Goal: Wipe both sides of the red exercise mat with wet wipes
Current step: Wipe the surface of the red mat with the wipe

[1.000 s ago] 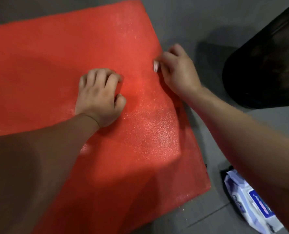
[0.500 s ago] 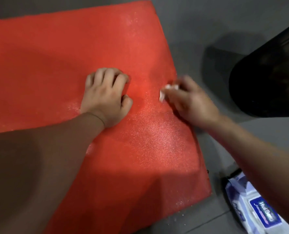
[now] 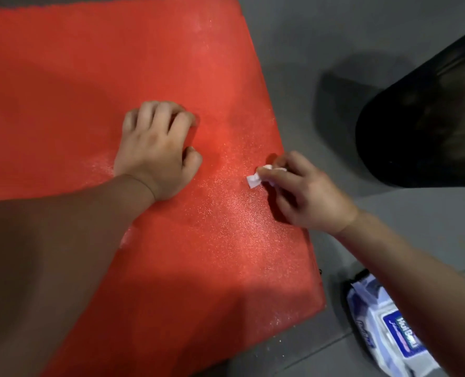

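Note:
The red exercise mat (image 3: 117,63) lies flat on the grey floor and fills most of the head view. My left hand (image 3: 155,151) rests on the mat near its middle with fingers curled under, holding nothing. My right hand (image 3: 304,194) sits at the mat's right edge and pinches a small crumpled white wet wipe (image 3: 256,179) against the surface. The mat around the wipe glistens damp.
A blue and white pack of wet wipes (image 3: 389,333) lies on the floor at the lower right, partly under my right forearm. A black mesh bin (image 3: 430,118) stands at the right. Grey floor (image 3: 334,28) borders the mat's right and near edges.
My right hand has slid the wipe toward me along the mat's right edge. My left hand has stayed in place on the mat.

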Available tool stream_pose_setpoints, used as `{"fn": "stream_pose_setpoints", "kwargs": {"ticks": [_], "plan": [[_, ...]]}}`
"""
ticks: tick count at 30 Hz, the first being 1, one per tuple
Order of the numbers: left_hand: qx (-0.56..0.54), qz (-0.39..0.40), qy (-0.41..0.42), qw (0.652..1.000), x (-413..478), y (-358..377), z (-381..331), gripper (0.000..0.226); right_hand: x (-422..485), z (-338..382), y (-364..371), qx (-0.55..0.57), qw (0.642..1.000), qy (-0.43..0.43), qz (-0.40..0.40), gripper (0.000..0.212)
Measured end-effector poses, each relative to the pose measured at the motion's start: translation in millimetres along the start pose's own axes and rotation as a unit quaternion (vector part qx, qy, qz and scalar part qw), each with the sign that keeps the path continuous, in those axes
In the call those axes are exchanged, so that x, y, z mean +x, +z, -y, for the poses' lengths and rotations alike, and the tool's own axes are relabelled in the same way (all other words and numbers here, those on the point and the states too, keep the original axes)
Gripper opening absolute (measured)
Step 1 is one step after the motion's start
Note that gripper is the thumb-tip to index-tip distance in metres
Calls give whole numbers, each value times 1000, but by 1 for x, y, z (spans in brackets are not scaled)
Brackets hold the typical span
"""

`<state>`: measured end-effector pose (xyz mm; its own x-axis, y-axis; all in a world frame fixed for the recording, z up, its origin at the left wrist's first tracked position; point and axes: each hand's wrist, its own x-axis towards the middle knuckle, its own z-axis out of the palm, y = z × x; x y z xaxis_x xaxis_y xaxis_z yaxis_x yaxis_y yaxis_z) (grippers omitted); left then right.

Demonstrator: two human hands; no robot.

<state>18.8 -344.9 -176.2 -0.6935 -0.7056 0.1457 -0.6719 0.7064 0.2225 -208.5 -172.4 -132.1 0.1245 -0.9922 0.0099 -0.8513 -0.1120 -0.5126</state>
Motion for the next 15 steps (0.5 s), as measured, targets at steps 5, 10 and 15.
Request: {"fn": "stream_pose_setpoints", "kwargs": {"ticks": [5,10,15], "plan": [[-6,-2,-2,1000,-1,-1,-2,43,78,-14,-4,-39,996,2,-82,20],[-13,-5,-3,1000,-1,-2,-2,42,111,-13,5,-87,989,57,-107,20],[2,-16,10,1000,0,-1,0,40,20,30,16,-37,994,-80,65,31]]}}
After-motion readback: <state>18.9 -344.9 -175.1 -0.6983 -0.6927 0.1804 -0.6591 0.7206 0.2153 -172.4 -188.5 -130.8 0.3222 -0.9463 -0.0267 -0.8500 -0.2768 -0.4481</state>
